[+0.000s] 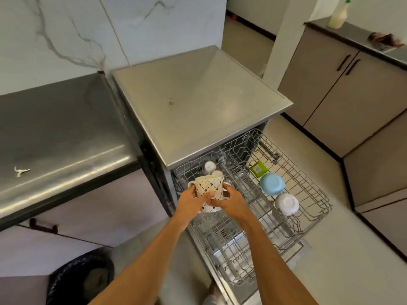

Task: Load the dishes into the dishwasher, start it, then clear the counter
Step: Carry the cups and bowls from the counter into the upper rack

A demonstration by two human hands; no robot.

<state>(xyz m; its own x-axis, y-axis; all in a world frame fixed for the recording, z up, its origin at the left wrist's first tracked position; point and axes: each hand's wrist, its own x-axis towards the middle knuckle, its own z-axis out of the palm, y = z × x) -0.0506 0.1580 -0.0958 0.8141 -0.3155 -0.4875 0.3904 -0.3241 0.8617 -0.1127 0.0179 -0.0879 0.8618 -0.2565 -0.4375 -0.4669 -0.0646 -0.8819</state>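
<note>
Fingers (192, 191) curled, patterned ceramic mug (210, 186) (glossy)

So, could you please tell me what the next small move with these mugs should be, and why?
Probably lower the patterned mugs, mouths down, onto the left side of the upper rack. The left hand and right hand hold them just above that side, in front of two white cups, while the blue bowl and white bowl take up the right side.
</note>
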